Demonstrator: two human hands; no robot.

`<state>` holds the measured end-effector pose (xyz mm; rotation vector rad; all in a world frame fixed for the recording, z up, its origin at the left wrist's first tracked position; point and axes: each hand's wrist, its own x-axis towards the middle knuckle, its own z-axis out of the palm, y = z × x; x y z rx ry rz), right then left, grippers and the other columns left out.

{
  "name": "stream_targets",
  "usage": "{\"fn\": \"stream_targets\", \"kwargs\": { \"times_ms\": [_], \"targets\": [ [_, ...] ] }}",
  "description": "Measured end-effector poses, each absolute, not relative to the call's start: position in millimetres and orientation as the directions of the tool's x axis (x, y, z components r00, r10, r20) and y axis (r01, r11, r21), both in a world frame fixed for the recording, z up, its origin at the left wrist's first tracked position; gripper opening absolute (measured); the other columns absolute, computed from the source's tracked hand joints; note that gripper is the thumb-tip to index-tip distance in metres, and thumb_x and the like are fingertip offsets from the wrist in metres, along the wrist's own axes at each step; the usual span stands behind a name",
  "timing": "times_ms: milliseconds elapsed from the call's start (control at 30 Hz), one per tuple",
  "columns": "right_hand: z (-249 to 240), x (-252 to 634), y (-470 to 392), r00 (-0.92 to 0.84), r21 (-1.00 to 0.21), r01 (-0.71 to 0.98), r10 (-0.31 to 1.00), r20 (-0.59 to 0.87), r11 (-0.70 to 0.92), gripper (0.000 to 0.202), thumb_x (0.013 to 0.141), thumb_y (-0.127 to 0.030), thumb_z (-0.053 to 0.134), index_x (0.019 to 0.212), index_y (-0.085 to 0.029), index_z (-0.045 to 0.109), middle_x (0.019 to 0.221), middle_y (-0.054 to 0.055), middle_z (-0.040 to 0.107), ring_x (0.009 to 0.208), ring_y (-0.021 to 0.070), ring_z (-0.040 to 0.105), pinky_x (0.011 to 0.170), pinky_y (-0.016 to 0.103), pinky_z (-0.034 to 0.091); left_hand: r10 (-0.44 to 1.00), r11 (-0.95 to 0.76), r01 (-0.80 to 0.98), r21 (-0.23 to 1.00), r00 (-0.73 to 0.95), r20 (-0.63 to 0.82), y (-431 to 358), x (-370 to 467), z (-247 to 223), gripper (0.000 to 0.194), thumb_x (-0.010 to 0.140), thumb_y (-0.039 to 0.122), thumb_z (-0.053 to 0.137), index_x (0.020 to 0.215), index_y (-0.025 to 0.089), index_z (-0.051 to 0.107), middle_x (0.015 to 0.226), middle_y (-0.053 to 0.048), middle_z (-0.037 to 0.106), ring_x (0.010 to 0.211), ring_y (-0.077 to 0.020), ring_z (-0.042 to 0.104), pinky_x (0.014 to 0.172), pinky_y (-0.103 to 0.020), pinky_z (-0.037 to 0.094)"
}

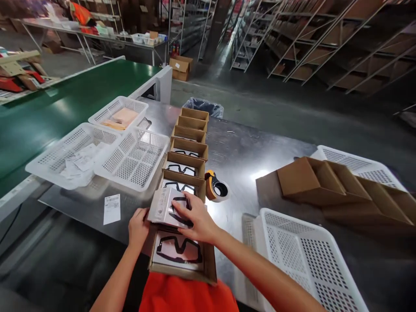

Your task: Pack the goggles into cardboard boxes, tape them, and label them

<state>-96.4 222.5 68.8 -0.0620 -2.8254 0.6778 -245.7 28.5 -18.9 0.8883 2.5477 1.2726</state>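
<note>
White eyewear box [160, 206], lower centre, lies under the right hand's [199, 219] spread fingers; the left hand's [138, 227] curled fingertips meet its left edge, whether pinching I cannot tell. Uneven pressure could skew it, and a corner might catch on the nearest open carton's [210, 262] rim.

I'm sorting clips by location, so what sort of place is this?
Probably a warehouse packing station: tall racks of cartons stand behind, a green conveyor belt runs beside the metal table, and a tape dispenser sits by a row of open boxes.
</note>
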Motion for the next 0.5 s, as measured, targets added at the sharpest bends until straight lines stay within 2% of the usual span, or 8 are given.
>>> {"fn": "stream_targets", "kwargs": {
  "times_ms": [67, 133, 200, 267, 333, 400, 500],
  "targets": [
    [67, -102, 224, -0.997, -0.382, 0.068, 0.074, -0.001, 0.921, 0.092, 0.069, -0.037, 0.079, 0.150, -0.038, 0.034, 0.155, 0.017, 0.025, 0.133, 0.0423, 0.037, 0.102, 0.059, 0.038, 0.573, 0.469, 0.452, 0.758, -0.810, 0.128, 30, -240, -17, 0.030, 0.090, 0.033, 0.045, 0.091, 0.020, 0.072, 0.086, -0.007, 0.069, 0.080, -0.0207, 0.065, 0.072, -0.031, 0.051],
    [61, -108, 225, -0.993, -0.335, 0.071, 0.034, -0.115, 0.940, 0.092, 0.071, -0.046, 0.078, 0.151, -0.036, 0.033, 0.157, 0.019, 0.024, 0.137, 0.0443, 0.033, 0.105, 0.062, 0.032, 0.578, 0.472, 0.464, 0.750, -0.805, 0.134, 33, -236, -15, 0.033, 0.093, 0.035, 0.043, 0.095, 0.020, 0.072, 0.087, -0.007, 0.068, 0.080, -0.0200, 0.065, 0.073, -0.031, 0.050],
    [49, -114, 226, -0.991, -0.312, -0.027, -0.066, -0.114, 0.950, 0.094, 0.074, -0.062, 0.071, 0.153, -0.032, 0.029, 0.161, 0.020, 0.018, 0.143, 0.0461, 0.020, 0.109, 0.067, 0.021, 0.588, 0.461, 0.475, 0.749, -0.796, 0.143, 35, -235, -13, 0.034, 0.095, 0.035, 0.041, 0.097, 0.020, 0.071, 0.087, -0.006, 0.067, 0.080, -0.0193, 0.064, 0.074, -0.030, 0.049],
    [35, -119, 229, -0.981, -0.299, -0.151, -0.180, -0.071, 0.942, 0.090, 0.081, -0.070, 0.057, 0.154, -0.028, 0.026, 0.162, 0.019, 0.014, 0.148, 0.0438, 0.009, 0.112, 0.069, 0.012, 0.601, 0.444, 0.484, 0.754, -0.785, 0.150, 37, -236, -13, 0.035, 0.096, 0.036, 0.039, 0.096, 0.020, 0.071, 0.085, -0.006, 0.066, 0.080, -0.0187, 0.064, 0.075, -0.029, 0.049],
    [25, -122, 234, -0.961, -0.295, -0.251, -0.274, -0.039, 0.922, 0.079, 0.091, -0.064, 0.046, 0.154, -0.022, 0.026, 0.162, 0.017, 0.017, 0.149, 0.0378, 0.007, 0.115, 0.066, 0.010, 0.608, 0.435, 0.483, 0.760, -0.780, 0.148, 37, -238, -12, 0.036, 0.096, 0.037, 0.039, 0.093, 0.020, 0.070, 0.084, -0.006, 0.065, 0.079, -0.0183, 0.063, 0.073, -0.029, 0.049],
    [21, -124, 240, -0.934, -0.298, -0.333, -0.357, -0.028, 0.894, 0.069, 0.097, -0.050, 0.045, 0.153, -0.014, 0.028, 0.160, 0.017, 0.023, 0.150, 0.0326, 0.013, 0.118, 0.060, 0.012, 0.613, 0.435, 0.476, 0.764, -0.778, 0.136, 37, -240, -10, 0.035, 0.096, 0.036, 0.039, 0.093, 0.019, 0.070, 0.085, -0.006, 0.066, 0.078, -0.0179, 0.063, 0.072, -0.028, 0.049],
    [23, -126, 248, -0.865, -0.305, -0.472, -0.502, -0.024, 0.827, 0.069, 0.091, -0.030, 0.056, 0.149, -0.001, 0.032, 0.157, 0.023, 0.028, 0.148, 0.0299, 0.023, 0.120, 0.049, 0.023, 0.616, 0.436, 0.462, 0.772, -0.779, 0.118, 36, -239, -9, 0.033, 0.096, 0.035, 0.040, 0.094, 0.018, 0.069, 0.087, -0.006, 0.067, 0.081, -0.0179, 0.064, 0.075, -0.028, 0.050]
  ]
}}
